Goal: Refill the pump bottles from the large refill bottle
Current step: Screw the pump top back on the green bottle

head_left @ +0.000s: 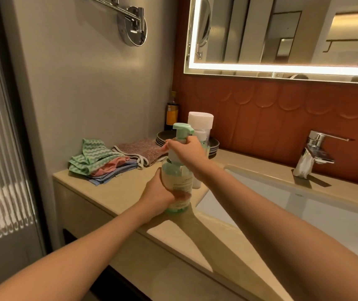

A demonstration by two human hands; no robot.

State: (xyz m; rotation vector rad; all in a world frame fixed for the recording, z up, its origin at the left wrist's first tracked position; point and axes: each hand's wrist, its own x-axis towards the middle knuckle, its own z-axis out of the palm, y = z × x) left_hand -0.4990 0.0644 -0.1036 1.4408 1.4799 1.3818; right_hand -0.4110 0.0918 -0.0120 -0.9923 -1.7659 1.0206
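Observation:
A clear pump bottle (179,181) with a mint-green pump head (182,130) stands upright on the beige counter (117,192). My left hand (159,195) grips its lower body. My right hand (187,152) grips the white collar under the pump head. Right behind it stands a taller bottle with a wide white cap (200,120), mostly hidden by my right hand and the pump bottle.
Folded cloths (100,164) and a brown cloth (141,148) lie at the back left. Dark plates (165,136) are stacked by the wall, beside a dark amber bottle (172,111). A white sink basin (303,205) and chrome tap (316,148) are to the right.

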